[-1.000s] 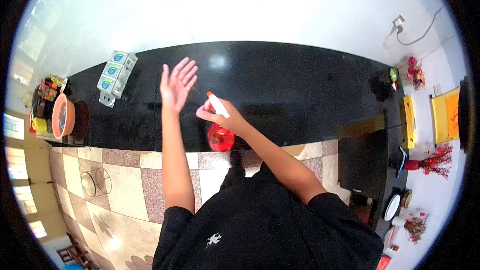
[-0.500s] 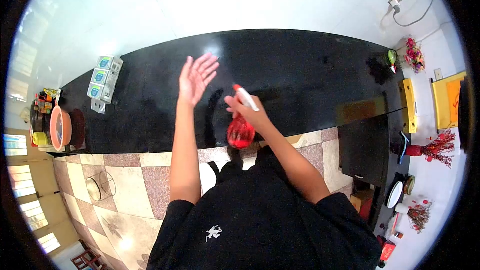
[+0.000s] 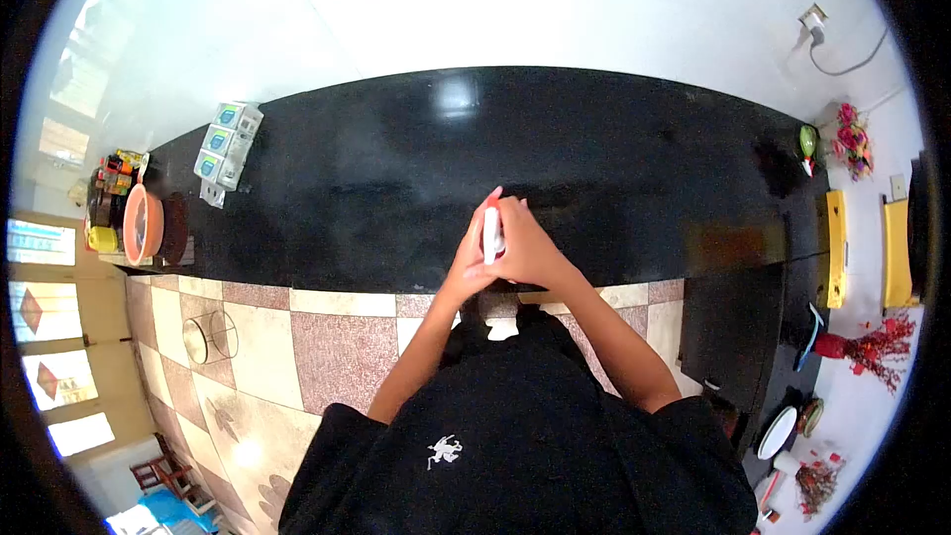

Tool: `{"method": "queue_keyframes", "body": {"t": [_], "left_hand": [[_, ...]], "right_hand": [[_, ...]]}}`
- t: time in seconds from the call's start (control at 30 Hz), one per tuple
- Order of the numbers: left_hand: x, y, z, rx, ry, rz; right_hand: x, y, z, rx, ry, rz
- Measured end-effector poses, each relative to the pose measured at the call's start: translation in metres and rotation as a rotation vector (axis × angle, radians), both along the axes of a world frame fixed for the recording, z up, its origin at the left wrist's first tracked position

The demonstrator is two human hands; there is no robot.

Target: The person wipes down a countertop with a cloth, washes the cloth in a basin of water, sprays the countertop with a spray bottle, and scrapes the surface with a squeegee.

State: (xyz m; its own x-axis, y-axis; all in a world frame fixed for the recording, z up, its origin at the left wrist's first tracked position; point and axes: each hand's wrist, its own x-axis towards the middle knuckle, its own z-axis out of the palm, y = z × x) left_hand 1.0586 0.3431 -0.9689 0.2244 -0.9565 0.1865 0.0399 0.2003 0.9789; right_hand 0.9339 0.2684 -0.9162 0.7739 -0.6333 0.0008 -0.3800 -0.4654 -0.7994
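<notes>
Both hands meet at the front edge of the black counter (image 3: pixel 396 228), around a spray bottle. Its white spray head (image 3: pixel 491 235) shows between them; the red bottle body is hidden below. My right hand (image 3: pixel 527 248) is wrapped round the head and neck of the bottle. On the other side, my left hand (image 3: pixel 470 260) presses against the bottle with its fingers drawn together, touching my right hand.
Packs in clear wrap (image 3: pixel 226 151) stand at the counter's left. Farther left is an orange basin (image 3: pixel 144 224) near several jars. A green bottle (image 3: pixel 807 146) stands at the right end. A wire-frame stand (image 3: pixel 210 337) is on the tiled floor.
My left hand, earlier raised and spread, has come down and right to the spray bottle. The red body, visible before in my right hand, is now covered by the hands.
</notes>
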Motion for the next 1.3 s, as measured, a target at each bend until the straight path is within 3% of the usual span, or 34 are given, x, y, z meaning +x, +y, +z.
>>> {"method": "queue_keyframes", "body": {"t": [0.07,0.1,0.13,0.2,0.23,0.3,0.4,0.43,0.47,0.57,0.7,0.8,0.87,0.93,1.03,1.17,1.3], "left_hand": [[-0.002,0.025,-0.004,0.045,0.215,0.119],[0.001,0.037,-0.001,0.113,0.185,0.224],[0.01,0.039,-0.02,0.153,-0.111,0.374],[0.022,0.054,-0.006,-0.004,-0.406,0.44],[0.034,0.063,-0.011,0.069,-0.344,0.447],[0.059,0.082,-0.013,0.214,-0.194,0.465],[0.091,0.1,0.004,0.151,-0.572,0.467],[0.095,0.105,0.005,0.294,-0.307,0.47],[0.101,0.109,0.024,0.351,-0.25,0.435],[0.118,0.115,0.012,0.227,-0.12,0.488],[0.139,0.118,0.001,0.352,-0.339,0.432],[0.148,0.114,-0.012,0.304,-0.119,0.47],[0.153,0.108,-0.015,0.296,0.167,0.417],[0.153,0.103,-0.001,0.432,0.11,0.387],[0.146,0.087,0.017,0.276,0.26,0.336],[0.149,0.078,0.019,0.34,0.056,0.206],[0.145,0.072,0.025,0.385,0.265,0.183]], "right_hand": [[0.004,-0.001,0.0,0.155,-0.172,0.222],[0.009,0.0,0.016,0.238,-0.125,0.281],[0.016,0.0,0.008,0.22,-0.104,0.25],[0.036,0.0,-0.012,0.178,-0.058,0.19],[0.048,0.002,-0.015,0.458,-0.058,0.03],[0.08,0.002,-0.055,0.762,-0.35,-0.102],[0.11,-0.013,-0.035,1.076,-0.485,-0.186],[0.119,-0.017,-0.024,1.183,-0.518,-0.196],[0.13,-0.021,-0.022,1.122,-0.553,-0.184],[0.156,-0.036,-0.022,1.16,-0.647,-0.162],[0.175,-0.04,-0.033,1.099,-0.611,-0.135],[0.173,-0.04,-0.033,1.065,-0.597,-0.112],[0.17,-0.043,-0.029,1.029,-0.585,-0.108],[0.168,-0.045,-0.026,1.008,-0.57,-0.123],[0.162,-0.05,-0.022,1.005,-0.58,-0.144],[0.155,-0.051,-0.019,1.014,-0.58,-0.151],[0.144,-0.055,-0.014,1.028,-0.598,-0.142]]}}
